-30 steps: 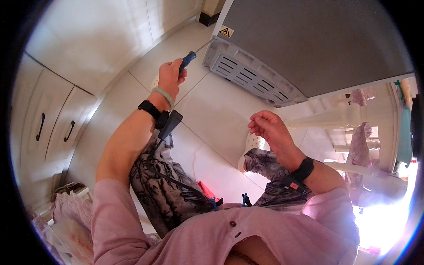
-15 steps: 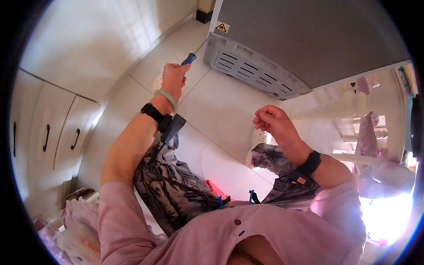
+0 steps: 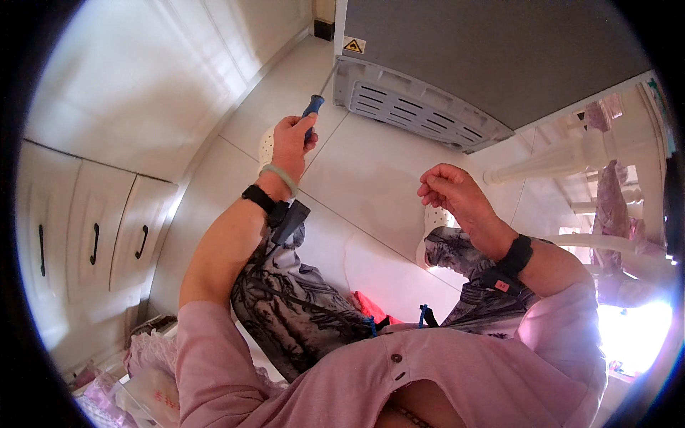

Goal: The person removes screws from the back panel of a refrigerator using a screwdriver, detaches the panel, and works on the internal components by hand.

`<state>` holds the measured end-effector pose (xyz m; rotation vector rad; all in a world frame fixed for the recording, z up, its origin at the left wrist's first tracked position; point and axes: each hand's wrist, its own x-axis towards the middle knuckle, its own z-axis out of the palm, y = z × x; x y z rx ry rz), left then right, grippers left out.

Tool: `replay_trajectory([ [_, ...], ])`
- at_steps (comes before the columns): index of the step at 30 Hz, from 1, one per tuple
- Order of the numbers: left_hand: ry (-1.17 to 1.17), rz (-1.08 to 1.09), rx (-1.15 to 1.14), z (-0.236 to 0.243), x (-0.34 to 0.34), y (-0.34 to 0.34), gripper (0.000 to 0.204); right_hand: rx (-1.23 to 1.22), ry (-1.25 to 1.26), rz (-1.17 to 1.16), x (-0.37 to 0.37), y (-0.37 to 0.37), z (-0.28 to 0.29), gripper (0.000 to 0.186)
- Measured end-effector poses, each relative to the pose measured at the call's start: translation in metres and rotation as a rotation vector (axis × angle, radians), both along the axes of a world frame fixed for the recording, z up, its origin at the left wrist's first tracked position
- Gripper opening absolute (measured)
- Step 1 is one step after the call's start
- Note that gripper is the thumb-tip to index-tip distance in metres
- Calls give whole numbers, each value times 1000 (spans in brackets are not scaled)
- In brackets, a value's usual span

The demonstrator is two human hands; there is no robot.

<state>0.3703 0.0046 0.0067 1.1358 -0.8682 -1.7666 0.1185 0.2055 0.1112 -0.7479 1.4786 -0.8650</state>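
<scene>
My left hand [image 3: 290,146] is wrapped round the blue handle of a screwdriver [image 3: 312,107]. Its thin shaft runs up to the left end of a grey slotted cover [image 3: 414,110]; whether the tip touches a screw is too small to tell. That cover sits along the lower edge of a large grey-backed appliance [image 3: 485,57], which looks like a refrigerator. Over the floor to the right, my right hand [image 3: 457,196] is closed, thumb against curled fingers, apart from the cover. Anything pinched in it is hidden or too small to make out.
White cabinet drawers [image 3: 93,228] with black handles stand at the left. White furniture legs [image 3: 549,162] rise at the right. The tiled floor [image 3: 360,160] lies between my shoes. A lace-covered bundle [image 3: 153,353] is at lower left, and a red item [image 3: 374,307] lies below me.
The view has shifted slightly, so everything sits a little further right. The screwdriver handle stands more upright in the picture, still in my left hand. My right hand stays closed.
</scene>
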Motion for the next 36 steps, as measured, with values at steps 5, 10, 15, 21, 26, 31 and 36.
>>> replay_trajectory([
  [5, 55, -121, 116, -10, -1, -1, 28, 10, 8, 6, -1, 1, -2, 18],
  [10, 29, -89, 239, -15, -2, -2, 26, 5, 10, 15, 0, 1, 0, 19],
  [15, 6, -28, 178, -14, -6, -1, 25, 22, 30, 3, 1, 2, 1, 19],
  [21, 38, 23, 104, -3, -15, 5, 22, 24, 14, 7, 2, 0, -1, 20],
  [26, 87, 1, 127, 6, -17, 2, 21, 27, 5, 5, 3, 0, -2, 20],
  [31, 226, -14, 219, 9, -17, 0, 24, 36, -14, 0, 6, -2, -4, 17],
  [36, 153, -89, 124, 15, -25, 1, 31, 22, 28, 14, 6, -6, -7, 17],
])
